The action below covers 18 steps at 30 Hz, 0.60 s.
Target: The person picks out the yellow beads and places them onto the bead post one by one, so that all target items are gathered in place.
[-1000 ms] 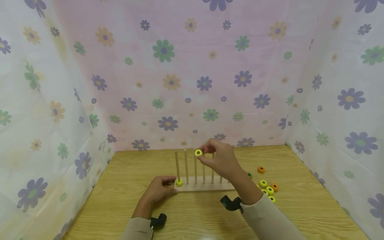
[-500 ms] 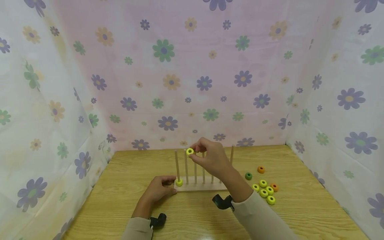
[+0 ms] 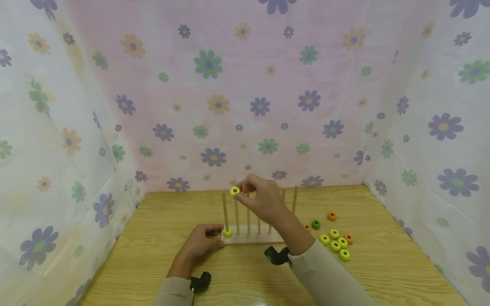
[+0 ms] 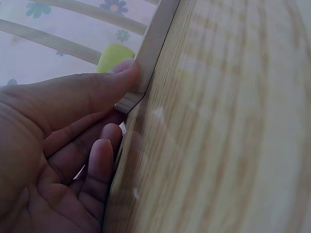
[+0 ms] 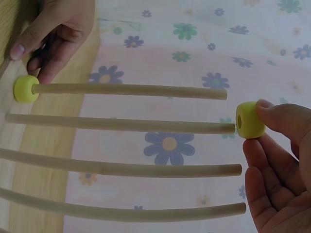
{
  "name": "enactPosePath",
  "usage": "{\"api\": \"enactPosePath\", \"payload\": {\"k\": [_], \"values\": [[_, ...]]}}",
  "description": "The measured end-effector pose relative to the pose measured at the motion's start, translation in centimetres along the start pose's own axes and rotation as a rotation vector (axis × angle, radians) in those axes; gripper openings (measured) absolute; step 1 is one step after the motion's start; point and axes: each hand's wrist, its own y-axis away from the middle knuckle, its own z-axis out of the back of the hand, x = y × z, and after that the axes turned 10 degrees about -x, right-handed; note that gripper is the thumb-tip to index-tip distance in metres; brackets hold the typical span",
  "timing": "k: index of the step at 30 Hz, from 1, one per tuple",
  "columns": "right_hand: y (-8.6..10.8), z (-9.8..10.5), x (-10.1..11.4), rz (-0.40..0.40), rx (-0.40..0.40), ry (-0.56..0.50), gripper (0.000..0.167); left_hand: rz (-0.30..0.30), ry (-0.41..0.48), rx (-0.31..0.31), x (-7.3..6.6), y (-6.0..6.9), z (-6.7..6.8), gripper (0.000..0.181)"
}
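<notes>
Thumb and fingertips of the right hand pinch a yellow bead right at the top of the second rod from the left. Its hole faces the rod's tip, so the axis through it runs nearly in line with the rod; whether bead and tip touch, I cannot tell. The wooden base stretches lengthwise from left to right on the table, its rods standing upright in a row. The left hand grips the base's left end, thumb at the near corner and a finger at the far one. Just beside it, a second bead, also yellow, sits threaded round the foot of the leftmost rod. The right forearm crosses in front of the base's right part, hiding stretches of several rods from the head view. Loose beads lie to the right, holes upward: five yellow beads grouped closely, an orange bead at their right edge, a green bead and another orange bead farther back, and a third orange bead partly hidden by the forearm. Flowered cloth hangs behind and at both sides.
</notes>
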Motion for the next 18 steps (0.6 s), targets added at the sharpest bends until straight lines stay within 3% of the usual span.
{"api": "enactPosePath", "payload": {"k": [18], "values": [[-0.9, -1.8, 0.3, -0.041, 0.047, -0.054, 0.025, -0.009, -0.017, 0.003, 0.3, -0.3, 0.0, 0.053]]}}
